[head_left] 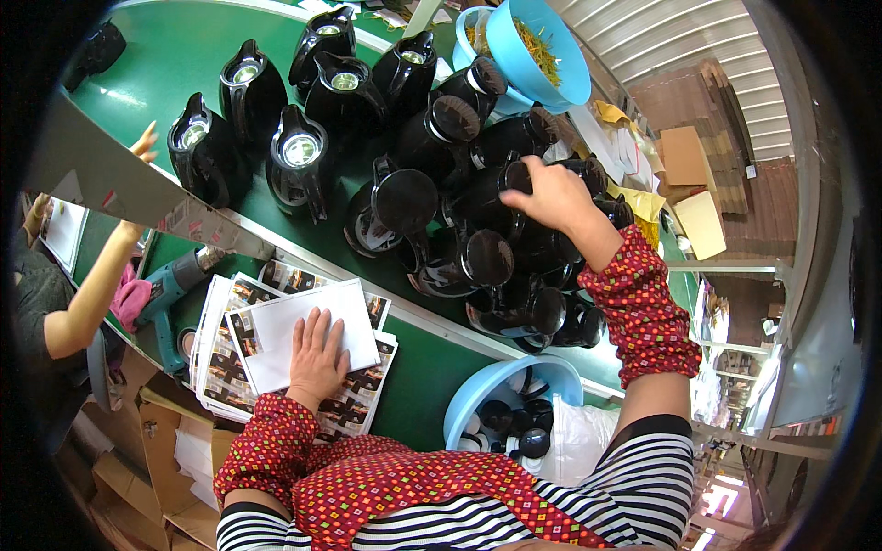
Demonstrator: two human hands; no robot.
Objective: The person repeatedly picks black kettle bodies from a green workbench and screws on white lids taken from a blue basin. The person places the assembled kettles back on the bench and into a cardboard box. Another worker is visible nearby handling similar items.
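My left hand [318,357] lies flat, fingers stretched, on a white sheet [358,317] over a stack of printed sheets [230,381]. My right hand [558,195] reaches out to the right, closed around the upper part of a glossy black thermos jug [487,199]; some of its fingers are hidden. Several more black jugs crowd around it, some with dark round lids, such as one jug [404,204] just left of it. Farther left, other jugs stand with bright silvery mouths, among them the nearest jug [299,161].
A blue basin [459,404] of black and white parts sits near my body. Blue bowls [501,55] with plant-like stuff stand far back. A heat gun [175,294] lies at left, below a metal bar [129,179]. Beyond it, another person's arm [101,285] extends. Cardboard [707,119] is stacked right.
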